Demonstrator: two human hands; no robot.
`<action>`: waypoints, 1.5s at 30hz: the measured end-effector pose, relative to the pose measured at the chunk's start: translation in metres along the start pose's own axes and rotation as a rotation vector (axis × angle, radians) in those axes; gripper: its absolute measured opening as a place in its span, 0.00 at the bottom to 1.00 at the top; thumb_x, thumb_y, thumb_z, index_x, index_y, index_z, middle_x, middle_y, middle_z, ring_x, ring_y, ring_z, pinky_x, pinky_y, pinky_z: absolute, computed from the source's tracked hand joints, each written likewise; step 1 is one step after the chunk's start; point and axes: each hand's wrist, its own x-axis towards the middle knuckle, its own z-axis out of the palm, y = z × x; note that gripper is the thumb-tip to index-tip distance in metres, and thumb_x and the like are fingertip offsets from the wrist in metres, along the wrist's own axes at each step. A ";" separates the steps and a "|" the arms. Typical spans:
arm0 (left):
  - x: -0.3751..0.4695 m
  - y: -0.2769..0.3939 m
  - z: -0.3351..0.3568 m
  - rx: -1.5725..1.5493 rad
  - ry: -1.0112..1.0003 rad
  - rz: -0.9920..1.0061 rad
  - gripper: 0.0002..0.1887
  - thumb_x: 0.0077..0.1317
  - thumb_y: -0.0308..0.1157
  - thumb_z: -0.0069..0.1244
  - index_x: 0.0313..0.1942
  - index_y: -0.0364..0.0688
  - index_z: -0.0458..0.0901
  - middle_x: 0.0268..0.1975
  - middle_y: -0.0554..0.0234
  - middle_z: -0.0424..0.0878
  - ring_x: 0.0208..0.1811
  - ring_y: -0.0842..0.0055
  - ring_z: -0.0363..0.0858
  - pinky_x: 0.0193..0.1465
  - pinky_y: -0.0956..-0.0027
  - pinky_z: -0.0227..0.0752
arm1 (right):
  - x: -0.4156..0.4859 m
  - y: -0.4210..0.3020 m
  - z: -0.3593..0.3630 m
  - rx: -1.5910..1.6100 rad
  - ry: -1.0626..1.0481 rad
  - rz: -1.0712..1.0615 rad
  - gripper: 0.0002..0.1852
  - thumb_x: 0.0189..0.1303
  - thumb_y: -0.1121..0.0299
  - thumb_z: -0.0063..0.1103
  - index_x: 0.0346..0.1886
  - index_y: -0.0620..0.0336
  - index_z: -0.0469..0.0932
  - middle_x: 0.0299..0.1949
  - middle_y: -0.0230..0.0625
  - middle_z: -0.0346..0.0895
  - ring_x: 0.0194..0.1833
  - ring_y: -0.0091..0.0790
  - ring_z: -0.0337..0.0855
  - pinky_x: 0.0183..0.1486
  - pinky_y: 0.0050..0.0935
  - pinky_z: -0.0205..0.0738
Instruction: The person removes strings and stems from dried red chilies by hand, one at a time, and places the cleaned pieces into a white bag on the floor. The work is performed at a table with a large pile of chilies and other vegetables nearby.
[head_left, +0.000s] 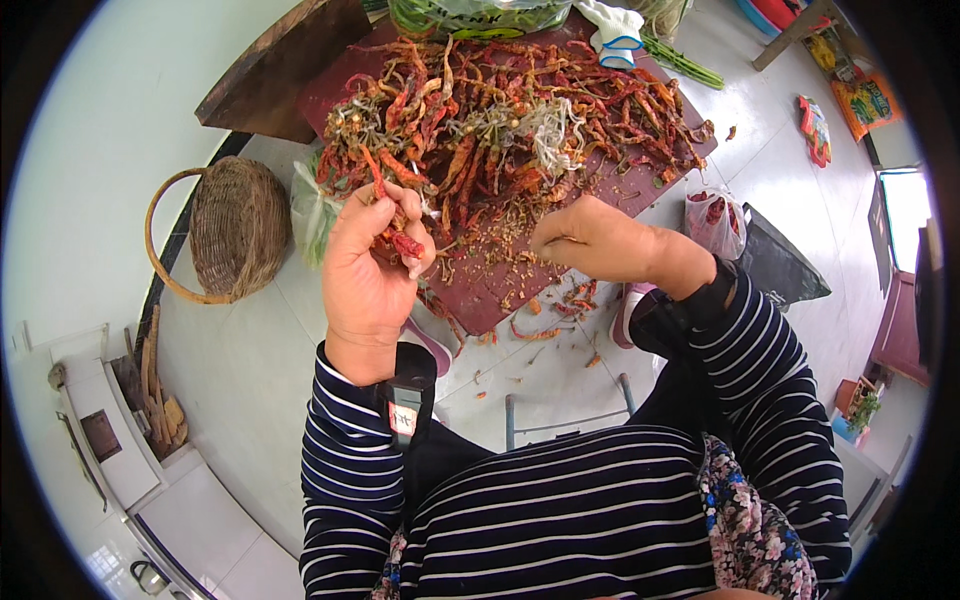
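Note:
My left hand is closed around dried red chili peppers, their tips poking out past the thumb and below the fingers. To the right, my right hand is curled over the near edge of a dark red board, with a thin dark stem-like piece at its fingers; whether it grips this is unclear. Dried chilies are heaped across the board's far part, among them bunches tied with white string. Loose seeds and stem bits are scattered in front of the heap.
A wicker basket lies at the left near a bag of greens. White gloves rest at the board's far edge. At the right are a plastic bag of chilies and a black bag. Fallen chilies lie on the floor.

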 end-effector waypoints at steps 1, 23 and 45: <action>-0.001 0.001 -0.001 0.006 -0.004 0.012 0.04 0.67 0.27 0.45 0.38 0.38 0.75 0.34 0.57 0.78 0.20 0.77 0.71 0.22 0.75 0.62 | 0.001 0.005 0.007 -0.230 0.033 0.052 0.08 0.56 0.77 0.50 0.33 0.64 0.80 0.32 0.46 0.81 0.35 0.45 0.83 0.39 0.36 0.76; -0.020 0.023 -0.015 0.154 0.161 0.097 0.03 0.64 0.26 0.46 0.34 0.37 0.75 0.28 0.61 0.77 0.18 0.79 0.69 0.22 0.75 0.61 | 0.070 0.049 0.047 -0.125 0.275 0.092 0.07 0.57 0.71 0.60 0.36 0.64 0.78 0.29 0.40 0.79 0.29 0.32 0.81 0.32 0.32 0.74; -0.013 0.020 -0.013 0.182 0.169 0.095 0.05 0.66 0.28 0.44 0.35 0.37 0.72 0.30 0.60 0.74 0.18 0.77 0.67 0.21 0.73 0.60 | 0.098 0.044 0.117 -0.621 0.079 0.029 0.10 0.57 0.65 0.56 0.37 0.60 0.72 0.38 0.47 0.74 0.40 0.54 0.78 0.42 0.48 0.74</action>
